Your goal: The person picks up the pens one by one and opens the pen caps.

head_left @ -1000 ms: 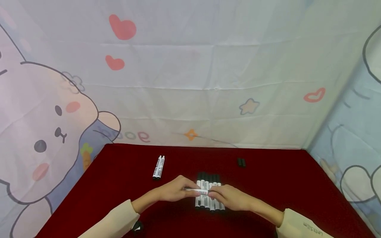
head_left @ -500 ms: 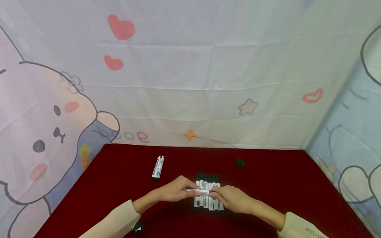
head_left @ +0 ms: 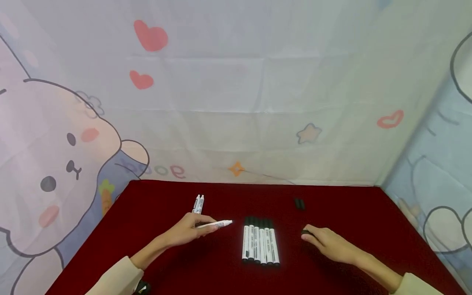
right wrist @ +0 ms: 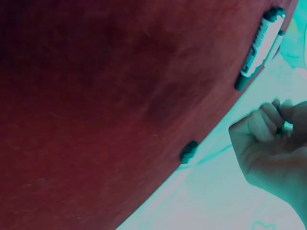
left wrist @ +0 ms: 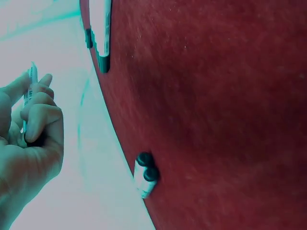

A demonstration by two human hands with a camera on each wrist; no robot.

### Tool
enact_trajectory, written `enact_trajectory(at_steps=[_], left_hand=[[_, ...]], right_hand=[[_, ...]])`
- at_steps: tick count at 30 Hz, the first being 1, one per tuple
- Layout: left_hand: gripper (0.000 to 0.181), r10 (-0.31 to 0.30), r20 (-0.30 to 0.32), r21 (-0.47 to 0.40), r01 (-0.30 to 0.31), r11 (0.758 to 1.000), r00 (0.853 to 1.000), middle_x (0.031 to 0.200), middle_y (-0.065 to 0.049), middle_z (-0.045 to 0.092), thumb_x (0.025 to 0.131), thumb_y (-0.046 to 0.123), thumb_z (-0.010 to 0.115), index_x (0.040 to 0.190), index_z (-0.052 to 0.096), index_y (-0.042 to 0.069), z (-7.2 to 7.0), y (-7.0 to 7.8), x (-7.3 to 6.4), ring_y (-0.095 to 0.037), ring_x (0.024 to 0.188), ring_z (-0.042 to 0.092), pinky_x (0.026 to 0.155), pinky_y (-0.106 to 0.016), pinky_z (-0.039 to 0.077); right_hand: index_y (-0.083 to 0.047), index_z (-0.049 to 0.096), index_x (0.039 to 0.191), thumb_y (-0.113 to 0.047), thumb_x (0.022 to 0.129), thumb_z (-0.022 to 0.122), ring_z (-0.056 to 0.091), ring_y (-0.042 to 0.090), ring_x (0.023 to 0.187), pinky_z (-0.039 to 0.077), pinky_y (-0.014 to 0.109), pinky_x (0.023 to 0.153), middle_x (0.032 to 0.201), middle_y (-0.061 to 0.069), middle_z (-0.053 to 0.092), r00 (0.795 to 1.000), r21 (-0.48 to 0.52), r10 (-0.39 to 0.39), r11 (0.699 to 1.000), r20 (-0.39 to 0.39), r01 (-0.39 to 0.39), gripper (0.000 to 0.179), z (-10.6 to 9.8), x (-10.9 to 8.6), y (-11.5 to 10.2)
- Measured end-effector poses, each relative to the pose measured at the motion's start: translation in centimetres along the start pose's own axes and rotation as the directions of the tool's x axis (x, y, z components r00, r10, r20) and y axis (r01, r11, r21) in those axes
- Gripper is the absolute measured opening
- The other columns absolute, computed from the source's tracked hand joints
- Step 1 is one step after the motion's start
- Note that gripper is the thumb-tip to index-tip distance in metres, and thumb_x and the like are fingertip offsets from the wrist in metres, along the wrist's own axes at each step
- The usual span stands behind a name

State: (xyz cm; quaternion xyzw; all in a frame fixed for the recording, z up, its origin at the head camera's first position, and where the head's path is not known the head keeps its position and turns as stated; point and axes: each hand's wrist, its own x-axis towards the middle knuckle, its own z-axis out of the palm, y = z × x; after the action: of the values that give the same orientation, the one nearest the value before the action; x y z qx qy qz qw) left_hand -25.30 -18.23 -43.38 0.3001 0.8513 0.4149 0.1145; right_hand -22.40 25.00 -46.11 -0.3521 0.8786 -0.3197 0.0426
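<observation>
An uncapped white marker (head_left: 221, 224) is held in my left hand (head_left: 186, 230), its tip pointing right; the left wrist view shows fingers curled round this marker (left wrist: 29, 88). Off to the right, my right hand (head_left: 332, 243) pinches a black marker cap (head_left: 306, 232), mostly hidden by the fingers. Between the hands lies a row of several capped markers (head_left: 259, 246), side by side, black caps pointing away. Behind my left hand lie two uncapped white markers (head_left: 198, 203), partly covered by it. Two loose black caps (head_left: 299, 204) lie beyond my right hand.
A dark red cloth (head_left: 221, 278) covers the table. Behind it hangs a pale printed curtain (head_left: 265, 82), with another curtain side at the right. A small black object (head_left: 141, 287) shows by the left sleeve.
My hands, earlier together over the marker row, have moved apart. The cap has come off the marker: the marker went left with my left hand, the cap right with my right hand.
</observation>
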Motion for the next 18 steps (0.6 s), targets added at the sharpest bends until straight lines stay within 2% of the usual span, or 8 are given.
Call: enact_trajectory(at_steps=[3, 5, 8, 11, 14, 18], left_hand=[[0.03, 0.097, 0.035, 0.028, -0.098, 0.995, 0.995, 0.082, 0.001, 0.062, 0.104, 0.027, 0.06, 0.12, 0.072, 0.004, 0.2, 0.1, 0.2, 0.001, 0.065, 0.043, 0.058, -0.017, 0.039], [0.031, 0.124, 0.051, 0.033, -0.126, 0.992, 0.991, 0.087, -0.004, 0.065, 0.105, 0.027, 0.059, 0.124, 0.071, 0.006, 0.6, 0.4, 0.4, 0.001, 0.069, 0.045, 0.062, -0.018, 0.041], [0.031, 0.12, 0.058, 0.039, -0.122, 0.992, 0.991, 0.096, -0.012, 0.068, 0.106, 0.022, 0.056, 0.131, 0.067, 0.006, 1.3, 0.7, 0.4, 0.0, 0.072, 0.049, 0.066, -0.019, 0.045], [0.032, 0.103, 0.048, 0.038, -0.105, 0.994, 0.994, 0.095, -0.016, 0.067, 0.106, 0.018, 0.055, 0.133, 0.065, 0.004, 1.6, 0.7, 0.3, -0.004, 0.072, 0.053, 0.065, -0.02, 0.048], [0.031, 0.092, 0.041, 0.041, -0.094, 0.995, 0.995, 0.094, -0.017, 0.071, 0.105, 0.017, 0.057, 0.131, 0.065, 0.004, 1.7, 0.8, 0.3, -0.014, 0.073, 0.062, 0.064, -0.02, 0.05], [0.029, 0.083, 0.034, 0.056, -0.085, 0.995, 0.996, 0.096, -0.018, 0.075, 0.102, 0.014, 0.06, 0.128, 0.066, 0.002, 1.7, 1.0, 0.3, -0.025, 0.08, 0.067, 0.065, -0.02, 0.052]], right_hand=[[-0.006, 0.057, 0.111, -0.024, 0.112, 0.041, 0.044, -0.002, 0.077, 0.043, 0.022, 0.069, 0.085, -0.005, 0.051, 0.998, 0.076, 0.02, 0.997, 0.068, -0.025, 0.024, -0.7, 0.4, -0.2], [-0.007, 0.057, 0.116, -0.028, 0.113, 0.039, 0.051, 0.001, 0.084, 0.046, 0.023, 0.074, 0.093, -0.003, 0.058, 0.995, 0.08, 0.034, 0.996, 0.097, -0.042, 0.028, -0.7, 0.7, -0.6], [-0.007, 0.057, 0.123, -0.029, 0.113, 0.037, 0.061, 0.011, 0.101, 0.052, 0.027, 0.083, 0.111, 0.003, 0.065, 0.99, 0.062, 0.058, 0.996, 0.129, -0.066, 0.031, -0.5, 0.6, -1.1], [-0.006, 0.058, 0.126, -0.027, 0.113, 0.038, 0.063, 0.017, 0.113, 0.055, 0.031, 0.091, 0.122, 0.005, 0.067, 0.992, 0.036, 0.055, 0.998, 0.118, -0.06, 0.032, -0.2, 0.2, -1.1], [-0.008, 0.062, 0.126, -0.028, 0.112, 0.042, 0.062, 0.009, 0.107, 0.055, 0.029, 0.09, 0.119, 0.001, 0.068, 0.994, 0.021, 0.047, 0.999, 0.099, -0.05, 0.032, 0.0, 0.1, -0.8], [-0.011, 0.065, 0.118, -0.028, 0.11, 0.048, 0.055, -0.001, 0.091, 0.051, 0.023, 0.079, 0.103, -0.005, 0.065, 0.996, 0.025, 0.024, 0.999, 0.081, -0.026, 0.025, 0.0, -0.1, -0.3]])
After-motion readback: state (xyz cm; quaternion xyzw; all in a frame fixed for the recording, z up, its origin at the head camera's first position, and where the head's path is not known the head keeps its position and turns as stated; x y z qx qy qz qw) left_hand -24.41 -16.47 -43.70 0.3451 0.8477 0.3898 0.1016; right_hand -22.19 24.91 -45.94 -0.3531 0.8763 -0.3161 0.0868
